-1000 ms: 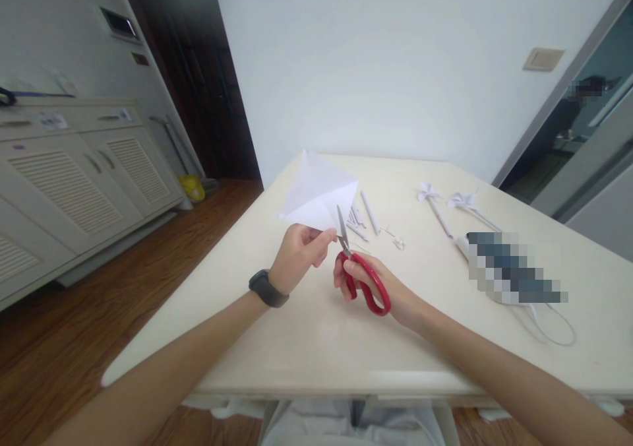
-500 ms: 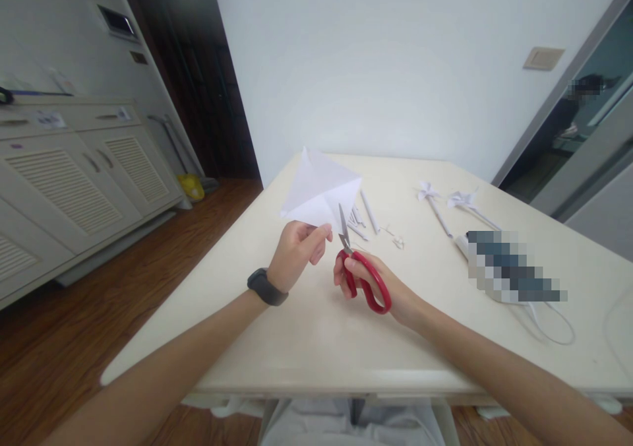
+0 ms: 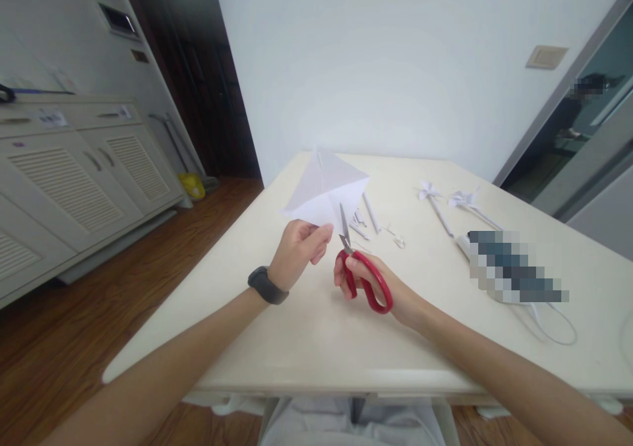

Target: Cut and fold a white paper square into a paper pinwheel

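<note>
Mid-frame, the left hand [image 3: 297, 251] w/ a dark watch [image 3: 267, 286] on the wrist is pinching the bottom corner of a creased white paper sheet [image 3: 327, 185], holding it up off the cream counter [image 3: 316, 340] so it sits just above center. Right hand [image 3: 368, 284] is right next to it, fingers thru the red handles of the scissors [image 3: 363, 276], blades pointing up and touching the sheet's lower edge; can't tell how far apart the blades are, look nearly together. Behind that, center-right, some rolled paper sticks [image 3: 368, 212] lie on the counter, and further right 2 little paper pinwheels [image 3: 448, 202]. White cable [image 3: 556, 324] loops at the right side.
</note>
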`<state>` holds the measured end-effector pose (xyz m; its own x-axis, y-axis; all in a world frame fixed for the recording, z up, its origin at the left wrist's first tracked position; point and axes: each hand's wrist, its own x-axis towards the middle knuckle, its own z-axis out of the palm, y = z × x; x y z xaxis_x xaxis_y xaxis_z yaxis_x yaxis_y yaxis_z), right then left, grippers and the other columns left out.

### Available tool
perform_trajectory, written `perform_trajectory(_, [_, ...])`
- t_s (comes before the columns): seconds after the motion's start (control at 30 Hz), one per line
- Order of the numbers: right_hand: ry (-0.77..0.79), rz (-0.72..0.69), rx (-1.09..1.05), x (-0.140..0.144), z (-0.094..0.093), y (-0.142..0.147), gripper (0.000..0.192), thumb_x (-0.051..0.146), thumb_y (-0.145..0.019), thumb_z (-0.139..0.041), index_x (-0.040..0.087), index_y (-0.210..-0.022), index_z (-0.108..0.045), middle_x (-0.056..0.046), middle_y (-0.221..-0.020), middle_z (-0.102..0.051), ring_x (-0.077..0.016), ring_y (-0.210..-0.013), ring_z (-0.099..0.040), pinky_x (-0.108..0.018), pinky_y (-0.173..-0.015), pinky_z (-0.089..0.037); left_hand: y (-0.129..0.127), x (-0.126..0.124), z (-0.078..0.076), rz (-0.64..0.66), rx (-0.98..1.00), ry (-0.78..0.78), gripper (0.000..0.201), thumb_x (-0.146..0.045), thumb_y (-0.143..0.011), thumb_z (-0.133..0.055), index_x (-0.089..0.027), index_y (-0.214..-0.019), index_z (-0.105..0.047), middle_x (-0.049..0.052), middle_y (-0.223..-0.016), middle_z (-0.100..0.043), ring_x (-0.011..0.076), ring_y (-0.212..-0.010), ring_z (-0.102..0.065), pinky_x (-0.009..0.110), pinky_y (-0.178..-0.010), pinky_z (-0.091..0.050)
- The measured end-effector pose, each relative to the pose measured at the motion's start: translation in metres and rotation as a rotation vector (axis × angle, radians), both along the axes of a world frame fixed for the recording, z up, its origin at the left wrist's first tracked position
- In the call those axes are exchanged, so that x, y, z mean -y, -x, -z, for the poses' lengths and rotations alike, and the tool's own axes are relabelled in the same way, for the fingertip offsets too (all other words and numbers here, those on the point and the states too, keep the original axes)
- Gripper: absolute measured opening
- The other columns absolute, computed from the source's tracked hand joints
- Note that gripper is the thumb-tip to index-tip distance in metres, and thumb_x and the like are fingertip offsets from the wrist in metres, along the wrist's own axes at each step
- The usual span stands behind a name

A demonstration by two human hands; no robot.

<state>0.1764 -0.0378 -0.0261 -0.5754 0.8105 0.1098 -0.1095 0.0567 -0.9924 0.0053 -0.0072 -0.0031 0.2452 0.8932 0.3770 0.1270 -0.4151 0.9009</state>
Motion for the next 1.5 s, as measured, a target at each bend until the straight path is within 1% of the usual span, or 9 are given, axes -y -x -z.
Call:
perform_trajectory(0.13, [0.003,-0.007,-0.004,-0.0005,0.0002,0.0007,0.027,0.040,-0.090,-0.044,0.017,-0.078,-0.052,-0.001,-0.071,-0.055,-0.0115,-0.061,-0.050,-0.028,-0.062,-0.036,0.0001,-0.0002,0.0000,-0.005,-0.013,-0.007,0.045,-0.028,-0.087,-0.045,-0.018,-0.044,-0.038,-0.006,-0.036,-0.035,0.0081,-0.037,-0.034,0.026,-0.046,-0.031])
perform_trajectory(0.43, [0.012,0.005,0.012,-0.0015,0.0010,0.0009,0.031,0.043,-0.089,-0.044,0.017,-0.076,-0.053,0.000,-0.066,-0.053,-0.0123,-0.062,-0.050,-0.029,-0.062,-0.037,-0.0006,0.0001,-0.0007,0.026,-0.004,0.034,0.046,-0.028,-0.086,-0.045,-0.018,-0.043,-0.036,-0.005,-0.036,-0.034,0.0079,-0.038,-0.034,0.026,-0.046,-0.030])
perform_trajectory(0.67, [0.022,0.007,0.019,-0.0002,0.0005,0.0012,0.028,0.042,-0.089,-0.045,0.018,-0.077,-0.052,-0.001,-0.069,-0.055,-0.0122,-0.062,-0.050,-0.029,-0.063,-0.037,-0.0007,0.0003,-0.0002,0.013,-0.011,0.033,0.044,-0.028,-0.086,-0.045,-0.018,-0.044,-0.037,-0.005,-0.037,-0.034,0.0082,-0.038,-0.034,0.026,-0.046,-0.031])
perform_trajectory(0.87, [0.011,0.028,0.032,-0.0006,-0.0002,0.0013,0.033,0.047,-0.088,-0.044,0.017,-0.075,-0.053,0.000,-0.060,-0.051,-0.0140,-0.063,-0.050,-0.030,-0.063,-0.037,-0.0008,-0.0001,0.0019,0.029,0.015,0.050,0.043,-0.029,-0.086,-0.046,-0.018,-0.045,-0.038,-0.006,-0.037,-0.033,0.0083,-0.038,-0.034,0.026,-0.046,-0.030])
perform_trajectory(1.03, [0.020,0.026,0.035,-0.0005,-0.0005,0.0002,0.034,0.046,-0.088,-0.045,0.017,-0.073,-0.052,0.000,-0.059,-0.051,-0.0136,-0.061,-0.051,-0.029,-0.062,-0.037,-0.0005,-0.0004,0.0021,0.012,0.011,0.056,0.042,-0.030,-0.085,-0.047,-0.018,-0.045,-0.039,-0.006,-0.037,-0.034,0.0084,-0.038,-0.035,0.026,-0.046,-0.030])
perform_trajectory(1.13, [0.025,0.031,0.037,-0.0004,-0.0006,-0.0005,0.033,0.046,-0.088,-0.045,0.017,-0.075,-0.053,0.000,-0.058,-0.051,-0.0139,-0.061,-0.051,-0.029,-0.063,-0.038,-0.0005,-0.0004,0.0019,0.012,0.014,0.059,0.043,-0.030,-0.085,-0.047,-0.018,-0.045,-0.039,-0.006,-0.037,-0.035,0.0082,-0.039,-0.035,0.025,-0.047,-0.031])
perform_trajectory(1.37, [0.022,0.030,0.022,0.0000,-0.0010,0.0017,0.033,0.047,-0.087,-0.046,0.016,-0.087,-0.057,-0.005,-0.080,-0.058,-0.0125,-0.062,-0.050,-0.029,-0.064,-0.039,-0.0016,0.0010,0.0011,0.014,0.008,0.064,0.044,-0.029,-0.085,-0.046,-0.018,-0.043,-0.037,-0.006,-0.037,-0.034,0.0078,-0.038,-0.034,0.025,-0.046,-0.031])
perform_trajectory(1.5, [0.026,0.021,0.020,-0.0006,0.0003,0.0018,0.033,0.046,-0.087,-0.046,0.016,-0.088,-0.057,-0.005,-0.084,-0.058,-0.0129,-0.063,-0.050,-0.028,-0.063,-0.039,-0.0013,0.0010,0.0010,0.015,-0.030,0.047,0.046,-0.031,-0.085,-0.044,-0.018,-0.042,-0.036,-0.005,-0.037,-0.034,0.0079,-0.038,-0.035,0.025,-0.047,-0.031])
